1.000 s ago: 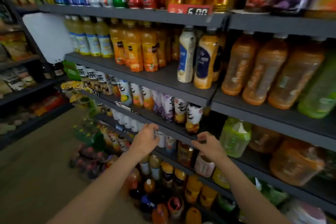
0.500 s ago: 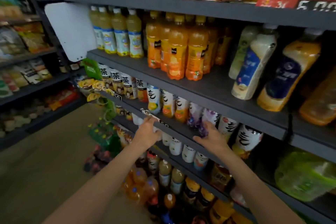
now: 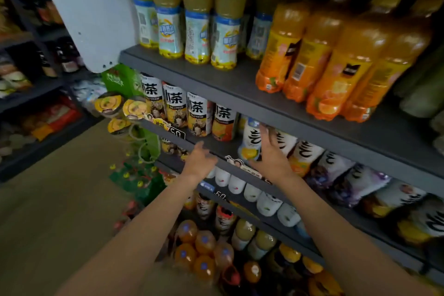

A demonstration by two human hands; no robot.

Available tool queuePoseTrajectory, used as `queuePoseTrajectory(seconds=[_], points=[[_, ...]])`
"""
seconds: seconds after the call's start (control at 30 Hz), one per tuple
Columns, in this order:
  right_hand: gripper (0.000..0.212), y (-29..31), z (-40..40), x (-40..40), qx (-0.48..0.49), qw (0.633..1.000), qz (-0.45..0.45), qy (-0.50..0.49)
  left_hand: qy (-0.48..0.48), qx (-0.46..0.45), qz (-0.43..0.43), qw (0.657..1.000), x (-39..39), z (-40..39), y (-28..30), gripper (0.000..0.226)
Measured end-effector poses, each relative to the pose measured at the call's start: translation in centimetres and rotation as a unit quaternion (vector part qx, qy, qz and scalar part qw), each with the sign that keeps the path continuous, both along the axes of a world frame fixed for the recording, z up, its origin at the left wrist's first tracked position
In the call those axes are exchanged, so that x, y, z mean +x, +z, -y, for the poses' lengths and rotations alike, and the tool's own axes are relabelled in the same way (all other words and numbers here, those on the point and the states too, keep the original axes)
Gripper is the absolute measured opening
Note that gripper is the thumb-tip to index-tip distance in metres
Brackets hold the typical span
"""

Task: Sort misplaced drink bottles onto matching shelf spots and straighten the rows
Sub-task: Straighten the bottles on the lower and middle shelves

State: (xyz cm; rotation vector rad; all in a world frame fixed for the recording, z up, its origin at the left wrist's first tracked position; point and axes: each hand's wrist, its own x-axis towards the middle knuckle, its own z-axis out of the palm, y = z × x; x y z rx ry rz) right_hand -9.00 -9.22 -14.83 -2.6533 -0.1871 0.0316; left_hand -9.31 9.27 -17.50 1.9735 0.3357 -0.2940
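Now both hands reach fwd: left hand [image 3: 200, 160] loose at shelf edge [image 3: 223, 162], right hand [image 3: 270, 152] flat on white bottle [image 3: 249, 139].

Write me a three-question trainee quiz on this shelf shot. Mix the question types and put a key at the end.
1. True or false: the right hand is at the white bottle with the yellow fruit.
2. Multiple choice: the orange juice bottles stand on
A. the same shelf as the pale yellow bottles with blue labels
B. the shelf with the tea bottles
C. the floor
3. Fill in: the left hand has a grip on ____.

Key
1. True: its fingers lie against that bottle, though a closed grip is not clear.
2. A
3. Nothing: its fingers reach toward the edge of the tea shelf.
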Motion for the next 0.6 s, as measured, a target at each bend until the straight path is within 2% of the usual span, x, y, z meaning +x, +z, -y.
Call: queuePoseTrajectory(seconds=[0.13, 0.3, 0.43, 0.6], points=[[0.079, -0.8, -3.9, 2.6, 0.036, 0.988, 0.024, -0.149, -0.093, 0.039, 0.035, 0.994, 3.4, -2.7, 0.4, 0.068], [0.07, -0.9, -5.7, 3.4, 0.156, 0.944, 0.059, -0.286, -0.193, 0.041, 0.069, 0.978, 5.4, -1.9, 1.4, 0.067], [0.065, -1.3, -6.8, 2.1, 0.21, 0.931, 0.111, -0.276, -0.231, -0.054, 0.082, 0.968, 6.9, 0.7, 2.4, 0.074], [0.067, -3.2, -7.6, 0.6, 0.244, 0.939, 0.056, -0.236, -0.231, -0.07, 0.069, 0.968, 8.6, 2.5, 2.2, 0.075]])
